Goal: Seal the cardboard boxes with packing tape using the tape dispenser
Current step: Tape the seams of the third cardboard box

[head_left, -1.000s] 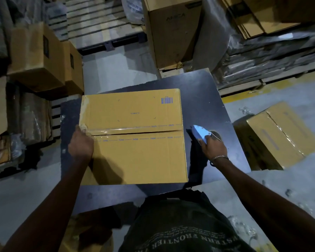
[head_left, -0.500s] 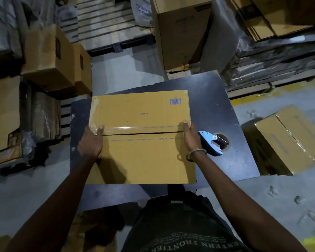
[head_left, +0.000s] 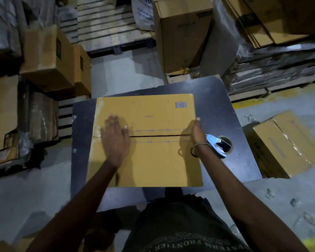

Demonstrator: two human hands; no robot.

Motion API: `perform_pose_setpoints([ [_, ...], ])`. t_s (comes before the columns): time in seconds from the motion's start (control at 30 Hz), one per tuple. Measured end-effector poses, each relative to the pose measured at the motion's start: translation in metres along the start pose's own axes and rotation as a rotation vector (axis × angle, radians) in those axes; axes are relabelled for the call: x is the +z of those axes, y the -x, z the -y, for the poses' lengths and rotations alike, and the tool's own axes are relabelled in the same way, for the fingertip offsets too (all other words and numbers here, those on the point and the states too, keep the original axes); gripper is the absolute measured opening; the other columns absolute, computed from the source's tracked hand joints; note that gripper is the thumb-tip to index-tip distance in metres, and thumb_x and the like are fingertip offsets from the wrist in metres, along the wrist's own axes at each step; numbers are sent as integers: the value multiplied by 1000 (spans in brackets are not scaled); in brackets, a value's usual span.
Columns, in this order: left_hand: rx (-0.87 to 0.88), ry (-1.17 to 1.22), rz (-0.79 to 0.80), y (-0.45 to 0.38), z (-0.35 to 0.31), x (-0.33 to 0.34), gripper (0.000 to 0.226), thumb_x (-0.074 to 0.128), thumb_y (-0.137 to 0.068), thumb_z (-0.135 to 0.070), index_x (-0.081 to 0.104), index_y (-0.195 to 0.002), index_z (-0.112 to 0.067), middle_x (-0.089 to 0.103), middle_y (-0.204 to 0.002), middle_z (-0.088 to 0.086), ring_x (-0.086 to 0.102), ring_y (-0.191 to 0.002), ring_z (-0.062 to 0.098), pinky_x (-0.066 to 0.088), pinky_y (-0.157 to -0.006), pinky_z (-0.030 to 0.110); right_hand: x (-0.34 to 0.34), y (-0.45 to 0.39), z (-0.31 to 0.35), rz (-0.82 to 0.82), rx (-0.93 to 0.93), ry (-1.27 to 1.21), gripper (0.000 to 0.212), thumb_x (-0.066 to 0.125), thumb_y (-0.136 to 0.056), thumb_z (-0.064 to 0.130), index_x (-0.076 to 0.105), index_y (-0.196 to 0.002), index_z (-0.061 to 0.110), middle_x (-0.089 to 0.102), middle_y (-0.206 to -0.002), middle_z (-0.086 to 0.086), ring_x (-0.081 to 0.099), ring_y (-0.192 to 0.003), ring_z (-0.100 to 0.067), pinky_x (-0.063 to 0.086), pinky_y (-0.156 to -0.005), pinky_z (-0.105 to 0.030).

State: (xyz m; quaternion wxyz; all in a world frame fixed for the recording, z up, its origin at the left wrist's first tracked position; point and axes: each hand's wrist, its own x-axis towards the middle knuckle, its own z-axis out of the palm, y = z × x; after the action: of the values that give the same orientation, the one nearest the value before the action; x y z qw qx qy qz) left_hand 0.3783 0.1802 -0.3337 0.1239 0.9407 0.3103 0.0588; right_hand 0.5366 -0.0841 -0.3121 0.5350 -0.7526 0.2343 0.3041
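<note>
At the centre of the frame, a cardboard box [head_left: 149,142] lies on a dark table [head_left: 225,110], the left hand [head_left: 116,140] spread flat over its seam. The right hand [head_left: 197,133], fingers straight, presses the box's right edge; the blue tape dispenser [head_left: 215,145] rests just right of it.

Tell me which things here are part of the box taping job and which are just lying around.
Part of the job:
cardboard box on the dark table
blue tape dispenser, lying beside the box
left hand, flat on the box top
right hand, at the box's right edge

Lying about:
taped box on the floor
stacked boxes
wooden pallet
</note>
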Motion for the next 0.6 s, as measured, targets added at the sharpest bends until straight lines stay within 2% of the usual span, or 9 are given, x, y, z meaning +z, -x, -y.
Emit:
perform_pose_setpoints([
  [0.07, 203, 33, 140, 6, -39, 12, 67, 15, -113, -53, 11, -168, -16, 9, -176, 4, 3, -163, 20, 3, -132, 50, 1, -9, -5, 5, 139, -115, 88, 23, -98, 78, 41, -157, 14, 40, -161, -14, 42, -145, -34, 33, -121, -45],
  [0.13, 380, 31, 275, 14, -73, 27, 68, 15, -113, -54, 2, -169, -17, -1, -176, 1, -8, -162, 14, 0, -132, 49, -8, -18, -11, 60, 240, -165, 86, 28, -99, 77, 42, -156, 14, 43, -159, -12, 46, -142, -32, 37, -113, -41],
  [0.2, 516, -40, 353, 24, -101, 40, 71, 10, -112, -59, -4, -168, -17, -10, -176, 1, -15, -161, 14, -3, -131, 51, -18, -26, -19, 174, 298, -202, 84, 32, -98, 78, 59, -143, 13, 62, -141, -17, 64, -121, -34, 52, -94, -37],
  [0.3, 610, -131, 359, 31, -123, 51, 76, 4, -110, -62, -9, -168, -16, -16, -175, 3, -18, -161, 16, -5, -131, 51, -22, -31, -25, 217, 263, -177, 90, 25, -97, 81, 71, -125, 8, 75, -112, -16, 72, -97, -31, 54, -75, -36],
  [0.37, 648, -136, 360, 29, -134, 54, 75, 6, -111, -61, -8, -168, -16, -15, -176, 3, -18, -161, 16, -3, -131, 51, -22, -34, -28, 167, 219, -215, 95, 21, -92, 87, 71, -122, 11, 74, -112, -13, 71, -99, -28, 55, -77, -36],
  [0.43, 711, -133, 375, 30, -145, 56, 73, 11, -112, -60, -6, -168, -16, -12, -176, 3, -16, -162, 15, 1, -131, 51, -23, -33, -31, 121, 189, -267, 103, 22, -84, 95, 68, -132, 15, 70, -129, -9, 68, -114, -26, 54, -89, -38],
  [0.5, 775, -135, 377, 33, -154, 58, 73, 14, -113, -58, -4, -169, -16, -9, -177, 2, -14, -162, 15, 3, -131, 51, -26, -12, -28, 147, 99, -237, 85, 19, -98, 80, 66, -135, 20, 69, -129, 2, 66, -113, -15, 50, -83, -29],
  [0.57, 812, -154, 382, 34, -160, 60, 72, 14, -113, -58, -3, -169, -16, -9, -177, 2, -14, -162, 15, 3, -131, 51, -28, -2, -34, 180, 35, -244, 56, 22, -110, 58, 63, -131, 26, 68, -115, 11, 63, -98, 1, 48, -74, -15],
  [0.6, 816, -166, 386, 35, -162, 60, 72, 13, -113, -58, -4, -169, -16, -9, -177, 2, -14, -162, 15, 3, -131, 51, -29, -1, -39, 176, 15, -252, 51, 25, -110, 57, 62, -130, 27, 67, -118, 12, 61, -98, 2, 48, -78, -12],
])
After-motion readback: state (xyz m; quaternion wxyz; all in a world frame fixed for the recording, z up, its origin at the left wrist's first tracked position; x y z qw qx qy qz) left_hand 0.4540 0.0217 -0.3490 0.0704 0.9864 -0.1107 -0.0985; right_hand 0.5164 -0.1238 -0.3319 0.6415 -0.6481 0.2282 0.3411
